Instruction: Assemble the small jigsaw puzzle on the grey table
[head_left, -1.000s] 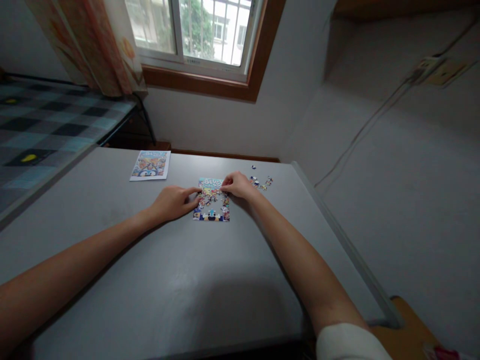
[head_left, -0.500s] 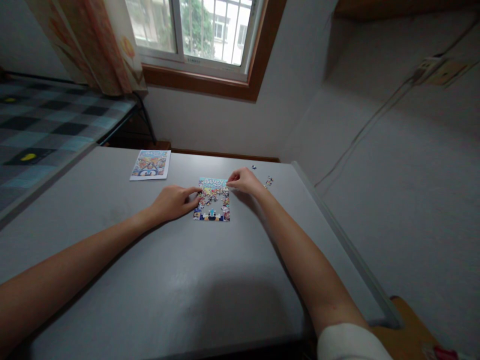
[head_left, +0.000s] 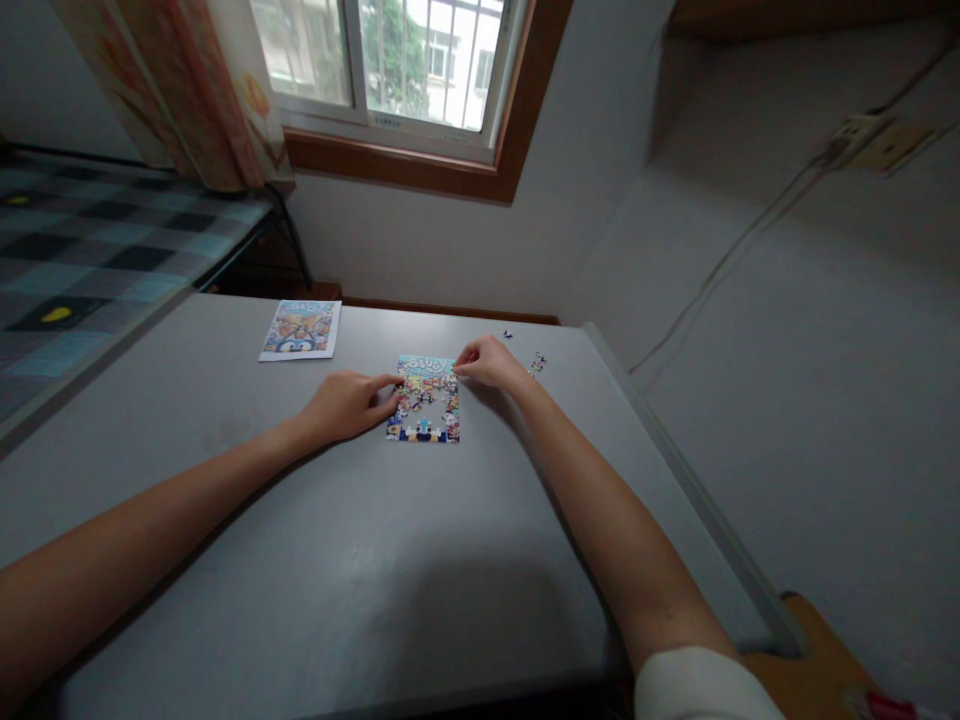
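A small jigsaw puzzle (head_left: 453,425) lies flat on the grey table, its border joined and a grey gap showing inside. Some joined pieces sit across its upper middle. My left hand (head_left: 349,405) rests at the puzzle's left edge, thumb and index finger apart, the fingertips touching it. At the upper right edge, my right hand (head_left: 487,362) has its fingertips pinched together against the border. Whatever is between those fingers is too small to make out. Several loose puzzle pieces (head_left: 538,362) lie to the right of that hand, and another loose piece (head_left: 508,334) is farther back.
A printed picture sheet (head_left: 301,329) matching the puzzle lies at the table's back left. The table (head_left: 315,560) meets the wall on the right, where a cable (head_left: 720,265) hangs from a socket. Beyond the left edge stands a bed with a checked cover (head_left: 112,230).
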